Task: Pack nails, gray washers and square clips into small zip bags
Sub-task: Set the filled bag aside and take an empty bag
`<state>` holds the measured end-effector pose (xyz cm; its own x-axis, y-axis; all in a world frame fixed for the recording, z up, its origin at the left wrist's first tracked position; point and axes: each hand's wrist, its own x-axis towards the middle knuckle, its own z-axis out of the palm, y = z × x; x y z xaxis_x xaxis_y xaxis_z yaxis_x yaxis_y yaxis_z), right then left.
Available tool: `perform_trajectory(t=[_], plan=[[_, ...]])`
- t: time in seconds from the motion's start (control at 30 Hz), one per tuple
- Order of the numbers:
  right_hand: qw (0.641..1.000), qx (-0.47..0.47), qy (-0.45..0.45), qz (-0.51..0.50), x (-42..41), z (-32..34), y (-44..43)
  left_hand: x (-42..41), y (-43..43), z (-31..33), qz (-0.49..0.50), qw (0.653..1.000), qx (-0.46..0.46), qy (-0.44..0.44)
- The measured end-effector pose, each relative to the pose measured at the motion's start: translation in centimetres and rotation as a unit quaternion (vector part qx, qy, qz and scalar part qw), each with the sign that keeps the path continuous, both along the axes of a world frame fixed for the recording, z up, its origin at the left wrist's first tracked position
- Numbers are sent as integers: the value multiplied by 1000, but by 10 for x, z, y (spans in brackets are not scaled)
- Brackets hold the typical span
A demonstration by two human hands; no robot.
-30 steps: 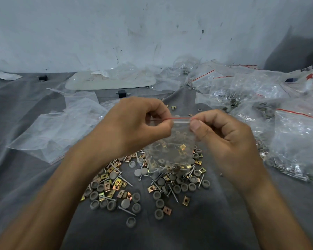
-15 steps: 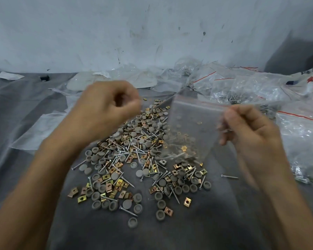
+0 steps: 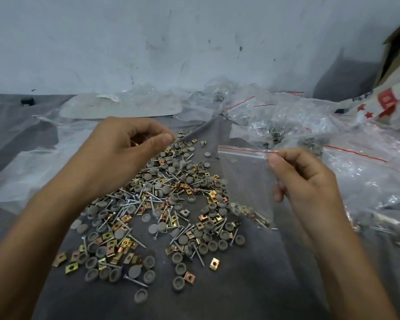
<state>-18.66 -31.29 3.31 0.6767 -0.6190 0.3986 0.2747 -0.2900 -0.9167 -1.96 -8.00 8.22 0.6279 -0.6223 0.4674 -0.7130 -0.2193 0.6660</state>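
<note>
Clear plastic with a red strip along its zip: that small zip bag (image 3: 245, 179) hangs from your right hand (image 3: 307, 183), thumb and forefinger pinching its top right corner. A little hardware lies in its lower corner, above the gray cloth (image 3: 252, 285). Your left hand (image 3: 123, 158) hovers over the far edge of the loose pile of silver nails (image 3: 135, 281), round gray washers (image 3: 141, 296) and brass-coloured square clips (image 3: 214, 263). Its fingers are curled, thumb near forefinger; whether they hold anything cannot be told. Filled clear bags (image 3: 346, 172) are heaped at your right.
</note>
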Motion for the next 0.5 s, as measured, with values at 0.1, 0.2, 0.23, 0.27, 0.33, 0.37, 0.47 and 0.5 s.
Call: perform_trajectory(t=[0.1, 0.2, 0.23, 0.27, 0.33, 0.37, 0.47, 0.5], plan=[[998, 55, -10, -15, 2, -2, -4, 7, 2, -6, 1, 1000, -6, -14], [992, 109, -35, -62, 1, 2, -18, 10, 4, -7, 25, 1000, 8, -17], [987, 127, -46, -91, -1, 2, -27, 11, 4, -8, 32, 999, 21, -13], [979, 152, -55, -124, -2, 2, -36, 13, 5, -10, 36, 999, 29, -5], [956, 201, -68, -203, -5, -3, -56, 17, 5, -15, 39, 998, 41, 4], [946, 216, -65, -234, -6, -7, -63, 20, 5, -19, 42, 998, 49, 2], [946, 222, -30, -233, -2, -19, -72, 28, 5, -25, 48, 997, 52, -18], [952, 220, -13, -212, 2, -22, -72, 30, 4, -27, 49, 997, 49, -28]])
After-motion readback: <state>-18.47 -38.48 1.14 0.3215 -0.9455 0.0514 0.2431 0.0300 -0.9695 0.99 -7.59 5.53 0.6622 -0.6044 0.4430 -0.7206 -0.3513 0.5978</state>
